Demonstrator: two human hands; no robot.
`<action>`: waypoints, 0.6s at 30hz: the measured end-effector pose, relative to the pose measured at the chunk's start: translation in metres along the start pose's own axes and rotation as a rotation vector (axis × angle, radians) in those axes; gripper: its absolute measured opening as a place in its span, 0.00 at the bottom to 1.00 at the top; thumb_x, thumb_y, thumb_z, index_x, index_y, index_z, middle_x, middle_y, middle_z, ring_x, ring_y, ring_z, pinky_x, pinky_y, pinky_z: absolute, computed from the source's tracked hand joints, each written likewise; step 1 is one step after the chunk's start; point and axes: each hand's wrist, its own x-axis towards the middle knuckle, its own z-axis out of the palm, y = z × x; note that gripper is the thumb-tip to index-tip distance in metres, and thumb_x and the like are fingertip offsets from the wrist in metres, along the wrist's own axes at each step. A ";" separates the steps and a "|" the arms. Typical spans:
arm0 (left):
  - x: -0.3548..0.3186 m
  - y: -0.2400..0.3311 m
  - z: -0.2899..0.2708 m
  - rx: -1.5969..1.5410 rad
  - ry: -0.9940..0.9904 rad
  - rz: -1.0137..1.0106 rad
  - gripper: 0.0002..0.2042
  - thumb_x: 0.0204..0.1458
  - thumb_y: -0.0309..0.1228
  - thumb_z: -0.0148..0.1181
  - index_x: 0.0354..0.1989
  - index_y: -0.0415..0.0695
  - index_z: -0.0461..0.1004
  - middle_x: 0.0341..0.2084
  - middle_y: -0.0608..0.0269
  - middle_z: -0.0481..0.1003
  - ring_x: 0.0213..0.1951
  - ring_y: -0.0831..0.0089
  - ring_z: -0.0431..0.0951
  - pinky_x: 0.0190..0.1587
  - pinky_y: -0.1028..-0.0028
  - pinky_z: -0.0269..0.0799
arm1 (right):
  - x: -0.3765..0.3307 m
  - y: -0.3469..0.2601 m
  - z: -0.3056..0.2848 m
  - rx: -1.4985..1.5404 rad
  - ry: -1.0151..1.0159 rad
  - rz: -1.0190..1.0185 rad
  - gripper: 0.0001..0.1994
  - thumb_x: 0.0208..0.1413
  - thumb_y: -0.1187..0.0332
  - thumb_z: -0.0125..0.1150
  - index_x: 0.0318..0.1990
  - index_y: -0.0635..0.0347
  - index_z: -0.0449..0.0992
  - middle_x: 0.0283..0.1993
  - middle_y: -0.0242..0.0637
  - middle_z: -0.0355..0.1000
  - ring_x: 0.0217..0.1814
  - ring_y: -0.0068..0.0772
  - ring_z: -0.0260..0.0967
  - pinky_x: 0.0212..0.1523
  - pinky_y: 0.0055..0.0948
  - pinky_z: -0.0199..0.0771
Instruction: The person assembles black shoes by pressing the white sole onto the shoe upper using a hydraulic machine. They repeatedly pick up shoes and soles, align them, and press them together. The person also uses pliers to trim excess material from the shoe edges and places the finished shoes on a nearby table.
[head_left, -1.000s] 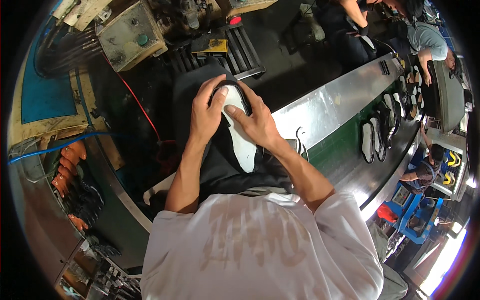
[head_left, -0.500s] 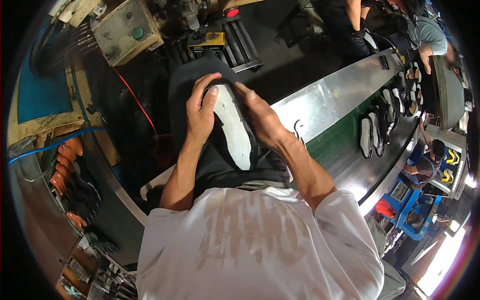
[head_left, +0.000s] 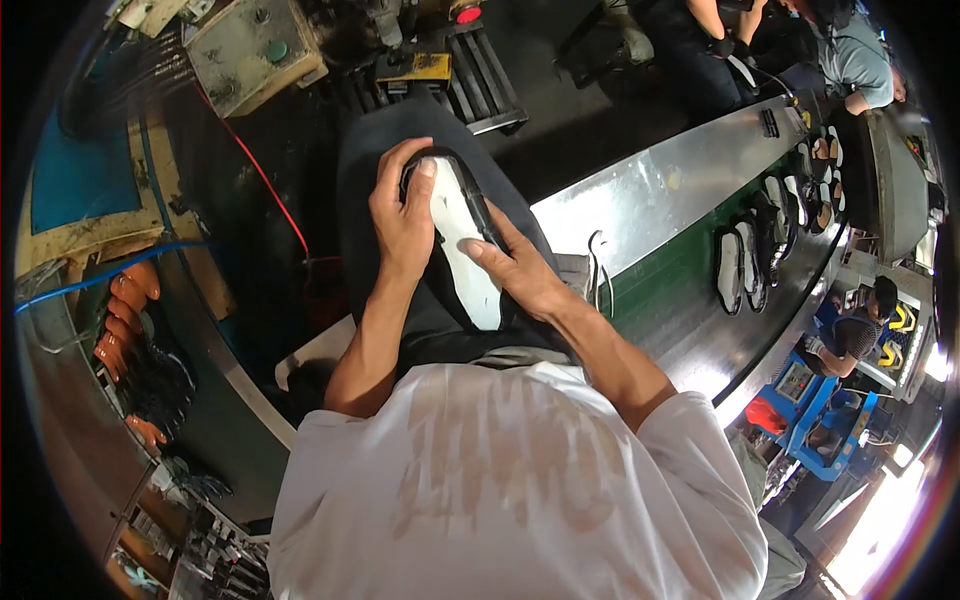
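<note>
the shoe (head_left: 473,292) has a smooth, matt white underside, paper-like, inside a black edge with a slight sheen. the shirt (head_left: 510,480) is soft, creased white cloth with a matt face; the dark cloth (head_left: 365,185) over the lap is just as dull. the ledge (head_left: 640,207) is bare metal, bright enough to glare, beside a smooth green belt (head_left: 665,262). the box (head_left: 238,62) has a rough, grimy metal face. the orange pieces (head_left: 128,292) look glossy, perhaps plastic, though they sit too small in view to be sure.
</note>
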 end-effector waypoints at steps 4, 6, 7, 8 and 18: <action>0.006 -0.021 -0.001 -0.081 0.165 -0.123 0.13 0.70 0.29 0.59 0.55 0.34 0.80 0.50 0.55 0.80 0.53 0.66 0.79 0.61 0.67 0.72 | -0.013 -0.001 0.011 -0.573 0.172 -0.299 0.47 0.63 0.50 0.74 0.83 0.54 0.55 0.83 0.67 0.45 0.77 0.63 0.62 0.71 0.51 0.71; 0.021 -0.034 0.001 -0.320 0.304 -0.295 0.14 0.71 0.31 0.59 0.55 0.33 0.80 0.47 0.56 0.81 0.51 0.67 0.79 0.59 0.68 0.72 | -0.033 -0.024 0.018 -1.047 0.156 -0.438 0.47 0.57 0.56 0.78 0.82 0.36 0.59 0.85 0.70 0.34 0.72 0.75 0.62 0.68 0.56 0.74; 0.029 -0.043 0.001 -0.306 0.291 -0.300 0.14 0.71 0.31 0.59 0.55 0.33 0.80 0.47 0.56 0.82 0.51 0.67 0.79 0.59 0.68 0.72 | -0.030 -0.022 0.013 -1.296 0.127 -0.600 0.44 0.55 0.60 0.78 0.79 0.25 0.63 0.86 0.67 0.34 0.73 0.74 0.60 0.66 0.56 0.77; 0.036 -0.053 0.001 -0.292 0.279 -0.304 0.15 0.71 0.32 0.59 0.56 0.33 0.80 0.47 0.57 0.82 0.51 0.67 0.79 0.59 0.68 0.73 | -0.025 -0.023 0.011 -1.308 0.100 -0.563 0.42 0.54 0.62 0.78 0.77 0.24 0.67 0.86 0.66 0.35 0.73 0.73 0.59 0.66 0.56 0.77; 0.075 -0.070 -0.007 0.335 0.093 0.019 0.12 0.68 0.27 0.57 0.51 0.34 0.84 0.44 0.43 0.84 0.49 0.48 0.85 0.53 0.60 0.79 | 0.014 -0.020 -0.018 -1.262 0.072 -0.691 0.39 0.48 0.64 0.79 0.72 0.28 0.76 0.85 0.69 0.37 0.67 0.73 0.62 0.62 0.56 0.80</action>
